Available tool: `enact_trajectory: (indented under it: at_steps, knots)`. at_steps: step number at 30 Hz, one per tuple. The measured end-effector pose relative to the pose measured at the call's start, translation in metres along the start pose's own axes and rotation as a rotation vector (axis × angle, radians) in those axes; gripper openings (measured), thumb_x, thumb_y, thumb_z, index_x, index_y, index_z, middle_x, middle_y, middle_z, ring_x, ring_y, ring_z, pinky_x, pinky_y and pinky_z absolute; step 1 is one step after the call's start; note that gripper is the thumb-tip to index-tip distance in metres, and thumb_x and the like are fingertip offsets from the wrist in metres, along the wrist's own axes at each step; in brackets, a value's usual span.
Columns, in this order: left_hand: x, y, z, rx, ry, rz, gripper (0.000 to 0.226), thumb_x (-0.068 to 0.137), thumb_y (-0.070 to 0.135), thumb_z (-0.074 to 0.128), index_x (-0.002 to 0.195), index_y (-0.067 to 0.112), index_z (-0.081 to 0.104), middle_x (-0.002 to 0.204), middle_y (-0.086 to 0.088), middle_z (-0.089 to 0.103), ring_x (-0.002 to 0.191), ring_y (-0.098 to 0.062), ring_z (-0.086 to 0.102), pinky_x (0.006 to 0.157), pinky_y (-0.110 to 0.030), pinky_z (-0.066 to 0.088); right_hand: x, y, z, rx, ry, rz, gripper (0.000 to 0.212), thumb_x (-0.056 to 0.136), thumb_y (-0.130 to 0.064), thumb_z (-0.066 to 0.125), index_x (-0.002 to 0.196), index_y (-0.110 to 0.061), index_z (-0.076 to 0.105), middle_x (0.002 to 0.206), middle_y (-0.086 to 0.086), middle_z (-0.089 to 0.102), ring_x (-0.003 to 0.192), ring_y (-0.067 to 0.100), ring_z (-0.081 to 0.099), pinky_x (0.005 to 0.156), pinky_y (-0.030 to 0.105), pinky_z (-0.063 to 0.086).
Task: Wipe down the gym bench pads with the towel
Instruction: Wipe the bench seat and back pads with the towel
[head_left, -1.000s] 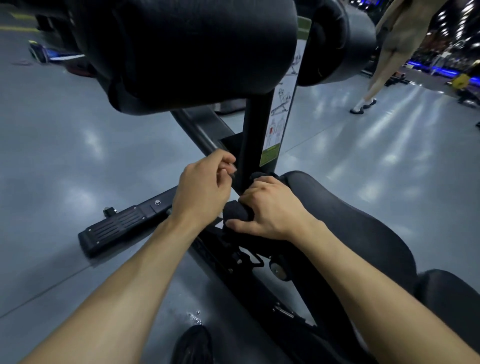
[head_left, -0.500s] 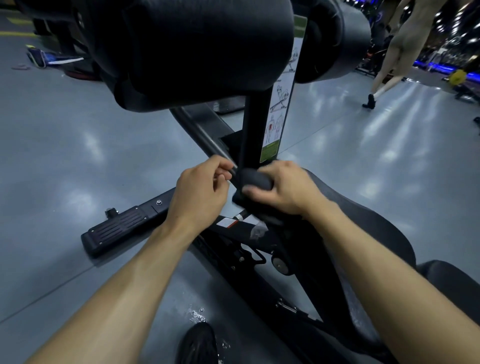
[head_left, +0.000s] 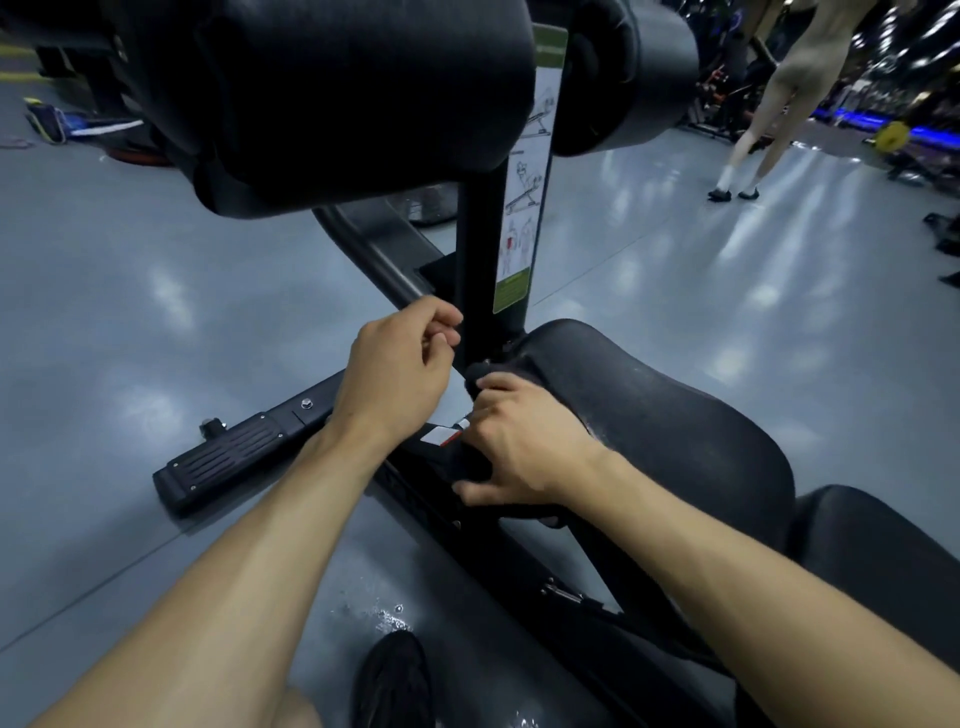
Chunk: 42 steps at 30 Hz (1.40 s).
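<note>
Two hands are seen from the head view: the right hand (head_left: 524, 447) is clamped on a dark towel (head_left: 480, 376) at the seat pad (head_left: 665, 415) front edge, the left hand (head_left: 397, 371) curled, apparently empty. Pinched fingers near the upright post (head_left: 480, 249) seem likely if wiping is rushed. No containers are seen.

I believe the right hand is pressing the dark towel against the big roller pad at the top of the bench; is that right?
Not quite. In the head view the right hand holds the dark towel low against the front edge of the seat pad, beside the upright post. The big roller pad sits above, untouched.
</note>
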<state>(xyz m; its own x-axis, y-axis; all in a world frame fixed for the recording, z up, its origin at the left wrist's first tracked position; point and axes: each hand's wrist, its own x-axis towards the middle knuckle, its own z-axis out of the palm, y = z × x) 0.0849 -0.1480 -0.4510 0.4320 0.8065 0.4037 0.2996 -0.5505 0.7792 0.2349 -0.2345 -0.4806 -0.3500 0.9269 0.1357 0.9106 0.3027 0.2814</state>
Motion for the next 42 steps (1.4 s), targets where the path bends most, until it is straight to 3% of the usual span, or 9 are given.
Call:
enact_trajectory:
  at_steps: [4, 9, 16, 21, 27, 31, 34, 38, 42]
  knots:
    - [-0.013, 0.006, 0.0, -0.033, -0.024, 0.003, 0.027, 0.097, 0.007, 0.054, 0.11, 0.024, 0.071, 0.092, 0.016, 0.072, 0.085, -0.004, 0.071, 0.085, -0.035, 0.06, -0.081, -0.041, 0.001, 0.027, -0.19, -0.058, 0.048, 0.067, -0.06, 0.065, 0.067, -0.012, 0.073, 0.062, 0.005, 0.065, 0.074, 0.028, 0.06, 0.106, 0.035, 0.04]
    - [-0.018, 0.006, -0.003, -0.043, -0.044, 0.001, 0.026, 0.097, 0.009, 0.055, 0.111, 0.024, 0.071, 0.091, 0.015, 0.072, 0.085, -0.005, 0.071, 0.087, -0.034, 0.059, -0.166, -0.057, -0.008, 0.116, -0.068, -0.05, 0.04, 0.079, -0.057, 0.063, 0.072, -0.018, 0.065, 0.075, -0.002, 0.065, 0.092, 0.022, 0.063, 0.118, 0.032, 0.031]
    - [-0.016, -0.004, -0.01, -0.029, -0.039, -0.014, 0.024, 0.096, 0.009, 0.055, 0.107, 0.025, 0.07, 0.091, 0.011, 0.073, 0.083, 0.002, 0.07, 0.087, -0.027, 0.058, -0.093, -0.011, -0.006, 0.132, 0.029, -0.059, 0.051, 0.087, -0.064, 0.06, 0.08, -0.015, 0.071, 0.093, 0.001, 0.072, 0.104, 0.02, 0.066, 0.12, 0.034, 0.028]
    - [-0.013, 0.004, 0.0, -0.023, -0.049, 0.007, 0.024, 0.094, 0.011, 0.055, 0.106, 0.025, 0.07, 0.088, 0.015, 0.073, 0.083, -0.003, 0.072, 0.088, -0.034, 0.058, -0.015, 0.003, 0.006, 0.004, 0.054, -0.015, 0.051, 0.082, -0.062, 0.065, 0.08, -0.011, 0.074, 0.081, 0.001, 0.074, 0.101, 0.022, 0.066, 0.118, 0.037, 0.03]
    - [-0.021, 0.029, 0.025, -0.021, -0.155, 0.093, 0.021, 0.096, 0.015, 0.057, 0.107, 0.028, 0.069, 0.087, 0.019, 0.071, 0.083, 0.002, 0.067, 0.086, -0.027, 0.057, -0.114, -0.038, -0.01, 0.142, 0.004, 0.013, 0.046, 0.082, -0.059, 0.067, 0.074, -0.014, 0.07, 0.079, 0.0, 0.07, 0.103, 0.02, 0.066, 0.118, 0.038, 0.033]
    - [-0.025, 0.04, 0.035, 0.003, -0.249, 0.147, 0.021, 0.097, 0.018, 0.058, 0.11, 0.028, 0.07, 0.091, 0.016, 0.073, 0.085, 0.002, 0.067, 0.088, -0.026, 0.056, -0.184, -0.057, -0.025, 0.197, -0.039, 0.055, 0.05, 0.09, -0.064, 0.059, 0.077, -0.016, 0.067, 0.088, -0.005, 0.071, 0.116, 0.014, 0.061, 0.12, 0.034, 0.028]
    - [-0.03, 0.044, 0.032, 0.002, -0.27, 0.153, 0.02, 0.098, 0.018, 0.058, 0.109, 0.028, 0.071, 0.089, 0.016, 0.073, 0.082, 0.0, 0.067, 0.085, -0.026, 0.056, -0.177, -0.066, -0.021, 0.139, -0.029, 0.105, 0.051, 0.089, -0.064, 0.058, 0.074, -0.017, 0.068, 0.079, -0.004, 0.07, 0.106, 0.016, 0.063, 0.119, 0.033, 0.029]
    - [-0.036, 0.05, 0.028, 0.004, -0.251, 0.147, 0.02, 0.098, 0.018, 0.058, 0.107, 0.029, 0.071, 0.087, 0.015, 0.074, 0.084, -0.001, 0.068, 0.085, -0.023, 0.055, -0.13, -0.08, 0.008, -0.041, -0.081, 0.106, 0.047, 0.074, -0.059, 0.069, 0.068, -0.013, 0.073, 0.065, 0.001, 0.068, 0.082, 0.023, 0.065, 0.114, 0.035, 0.029]
    - [-0.043, 0.058, 0.027, -0.021, -0.257, 0.142, 0.021, 0.098, 0.016, 0.058, 0.106, 0.03, 0.072, 0.086, 0.019, 0.073, 0.085, 0.006, 0.068, 0.082, -0.014, 0.051, -0.14, -0.086, 0.009, -0.05, -0.103, 0.149, 0.046, 0.07, -0.058, 0.068, 0.066, -0.012, 0.073, 0.063, 0.003, 0.068, 0.078, 0.024, 0.064, 0.113, 0.033, 0.028]
